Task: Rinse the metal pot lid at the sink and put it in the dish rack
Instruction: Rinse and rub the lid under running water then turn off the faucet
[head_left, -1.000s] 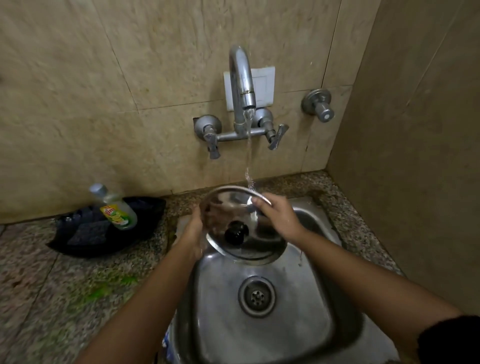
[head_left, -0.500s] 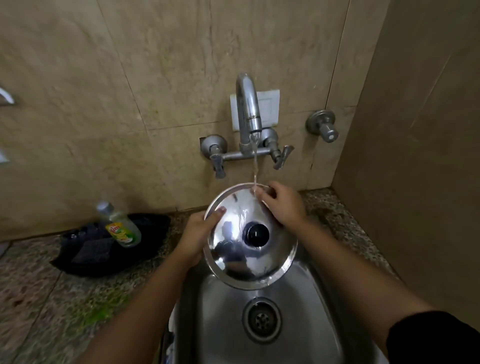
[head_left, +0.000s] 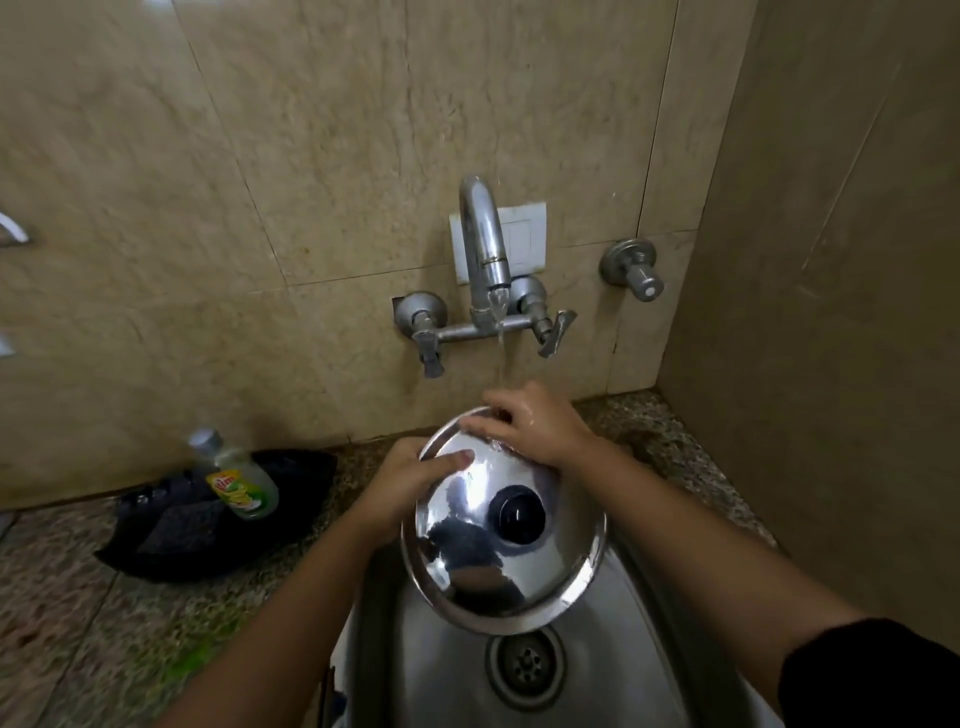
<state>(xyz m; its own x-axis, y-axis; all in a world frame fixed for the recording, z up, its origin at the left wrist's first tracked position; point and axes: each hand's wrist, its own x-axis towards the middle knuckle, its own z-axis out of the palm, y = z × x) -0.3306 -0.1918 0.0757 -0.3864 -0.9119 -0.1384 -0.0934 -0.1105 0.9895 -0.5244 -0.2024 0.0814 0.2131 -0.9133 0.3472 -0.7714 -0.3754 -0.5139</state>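
Observation:
A round shiny metal pot lid (head_left: 483, 566) with a black knob (head_left: 519, 513) is held tilted over the steel sink (head_left: 613, 670), its top facing me. My left hand (head_left: 410, 483) grips the lid's left rim, thumb lying across the top. My right hand (head_left: 535, 423) rests on the upper rim with wet fingers. Water runs from the wall tap (head_left: 485, 260) onto the right hand and the lid's top edge. No dish rack is in view.
A dish soap bottle (head_left: 236, 478) lies on a black cloth (head_left: 208, 519) on the granite counter (head_left: 78, 623) to the left. The sink drain (head_left: 524, 662) sits below the lid. Tiled walls close in behind and at the right, with a second valve (head_left: 631, 270) there.
The lid has tipped up so its knob side faces me and has come nearer. My right hand slid along the upper rim under the stream; the view tilted upward.

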